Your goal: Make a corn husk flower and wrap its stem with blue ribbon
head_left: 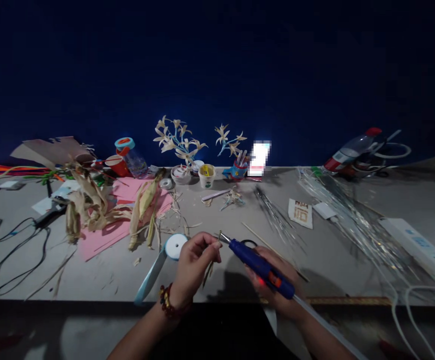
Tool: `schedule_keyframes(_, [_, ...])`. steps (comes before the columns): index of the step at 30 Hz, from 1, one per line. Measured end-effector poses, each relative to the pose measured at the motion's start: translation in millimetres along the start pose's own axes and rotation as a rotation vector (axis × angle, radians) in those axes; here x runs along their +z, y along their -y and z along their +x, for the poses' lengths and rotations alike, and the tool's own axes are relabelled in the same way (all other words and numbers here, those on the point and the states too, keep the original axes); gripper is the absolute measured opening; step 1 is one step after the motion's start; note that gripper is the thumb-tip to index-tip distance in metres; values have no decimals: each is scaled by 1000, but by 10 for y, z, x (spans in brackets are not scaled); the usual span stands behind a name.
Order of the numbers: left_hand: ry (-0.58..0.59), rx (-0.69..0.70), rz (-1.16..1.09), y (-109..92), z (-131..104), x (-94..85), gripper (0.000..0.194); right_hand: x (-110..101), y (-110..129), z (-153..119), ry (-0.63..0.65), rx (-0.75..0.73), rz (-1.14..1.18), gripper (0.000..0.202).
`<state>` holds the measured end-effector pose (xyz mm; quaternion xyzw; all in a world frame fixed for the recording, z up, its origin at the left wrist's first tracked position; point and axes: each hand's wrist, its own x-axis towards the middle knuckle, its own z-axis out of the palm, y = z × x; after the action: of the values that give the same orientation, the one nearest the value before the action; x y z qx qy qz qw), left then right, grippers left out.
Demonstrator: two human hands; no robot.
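The left hand (197,257) is positioned at the front middle of the table (225,220). Its fingers (212,250) are closed in a pinch on a thin dark strip (210,270), which extends below the grip. The upper end of the strip lies at the metal tip of the blue tool (262,270); contact between the 2 cannot be confirmed. The right hand (281,282) is wrapped around the blue tool, with the tip directed toward the left hand. The body carries an orange switch, a red light shows at its side, and a pale cable exits the rear.

Adjacent items: the blue ribbon roll (176,247) lies just beside the left hand, its loose end at the table's front edge. Dried husks (93,205) rest on pink sheets (107,237) to the left. 2 sprays of pale flowers (180,142) stand at the rear. A bundle of wires (275,212) lies beyond the right hand
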<state>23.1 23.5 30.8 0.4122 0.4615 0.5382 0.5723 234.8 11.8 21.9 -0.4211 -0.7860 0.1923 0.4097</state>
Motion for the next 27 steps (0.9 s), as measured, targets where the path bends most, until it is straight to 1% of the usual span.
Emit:
schedule_keyframes(3, [26, -45, -75, 8, 8, -23, 22, -22, -65, 4, -11, -119, -87, 19])
schedule_keyframes(6, [42, -72, -107, 8, 7, -38, 22, -47, -148, 6, 17, -200, -149, 21])
schedule_keyframes(9, [60, -87, -123, -4, -1, -33, 22, -55, -230, -21, 39, -232, -195, 22])
schedule_keyframes(12, [64, -95, -148, -14, -9, -20, 20, -57, -276, -61, 75, -224, -225, 21])
schedule_keyframes(15, [62, -108, -178, -8, -11, -13, 18, -64, -273, -67, 62, -255, -290, 21])
schedule_keyframes(19, [70, -121, -188, 13, -11, -17, 18, -103, -223, -3, 27, -330, -373, 32])
schedule_keyframes(23, [61, -141, -165, 9, -15, -25, 20, -156, -190, 53, 33, -426, -455, 31])
schedule_keyframes(27, [67, -154, -160, -23, -21, -28, 21, -157, -227, 15, 4, -430, -484, 32])
